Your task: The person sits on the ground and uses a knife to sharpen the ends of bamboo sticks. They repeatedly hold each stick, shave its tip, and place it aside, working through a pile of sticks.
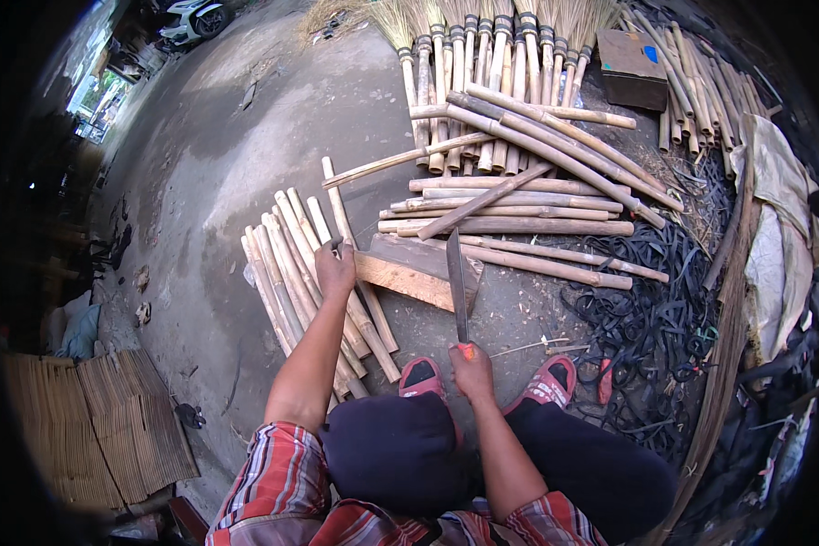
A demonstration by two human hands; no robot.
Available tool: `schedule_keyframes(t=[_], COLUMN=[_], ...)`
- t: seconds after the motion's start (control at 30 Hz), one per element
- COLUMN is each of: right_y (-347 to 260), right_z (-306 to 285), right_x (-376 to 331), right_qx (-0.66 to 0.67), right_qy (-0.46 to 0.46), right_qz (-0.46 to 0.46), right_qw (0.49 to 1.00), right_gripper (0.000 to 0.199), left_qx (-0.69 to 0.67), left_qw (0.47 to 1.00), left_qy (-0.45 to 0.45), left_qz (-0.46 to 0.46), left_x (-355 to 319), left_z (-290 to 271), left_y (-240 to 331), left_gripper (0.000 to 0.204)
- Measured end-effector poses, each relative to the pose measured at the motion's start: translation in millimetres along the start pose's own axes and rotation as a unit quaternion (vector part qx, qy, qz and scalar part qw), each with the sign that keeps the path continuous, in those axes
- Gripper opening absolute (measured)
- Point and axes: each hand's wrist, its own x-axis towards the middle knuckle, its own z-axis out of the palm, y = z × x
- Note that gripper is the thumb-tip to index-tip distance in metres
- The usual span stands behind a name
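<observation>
My left hand (pixel 335 270) grips one pale cut bamboo stick (pixel 293 238) in the left pile. Right hand (pixel 471 369) is closed on the long dark machete (pixel 456 282), blade resting on the wooden block (pixel 408 270). Picking step, I judge; stick needs bringing to block.

My shirt (pixel 282 496) is plaid, red with grey-blue and white stripes, short sleeves ending above the elbow, both forearms bare. Dark, near-black trousers (pixel 400 455) cover my knees and thighs. Red-pink sandals: left sandal (pixel 420 375) with a dark inner sole showing, right sandal (pixel 550 382) with a broad red strap. No gloves, watch or rings on my left hand (pixel 335 269) or right hand (pixel 471 371).
</observation>
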Motion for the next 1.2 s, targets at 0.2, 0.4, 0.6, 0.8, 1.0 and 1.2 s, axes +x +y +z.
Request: schedule_keyframes(t=[0.2,0.4,0.6,0.8,1.0,1.2], right_y=[-6,-10,-24,-61,-115,-182], right_z=[-4,-11,-23,-36,-45,-71], right_x=[-3,-5,3,-7,-39,-83], right_qx=[0.065,0.04,0.108,0.115,0.073,0.008], right_qy=[-0.042,0.023,0.112,0.143,0.198,0.192], right_qz=[0.107,-0.001,-0.016,-0.015,-0.133,-0.187], right_qw=[0.991,0.999,0.988,0.983,0.968,0.963], right_gripper=[0.032,0.026,0.021,0.029,0.033,0.032], left_qx=[0.058,-0.062,-0.223,-0.519,-0.653,-0.663], left_qw=[0.955,0.905,0.88,0.855,0.741,0.735], left_qy=[-0.248,-0.421,-0.398,-0.011,0.064,0.01], left_qz=[0.154,0.014,-0.133,-0.001,0.143,0.143], left_x=[5,6,9,-15,-26,-65], left_z=[67,76,-49,-179,-266,-248], left_y=[96,105,78,136,237,294], left_gripper=[0.05,0.047,0.037,0.038,0.051,0.057])
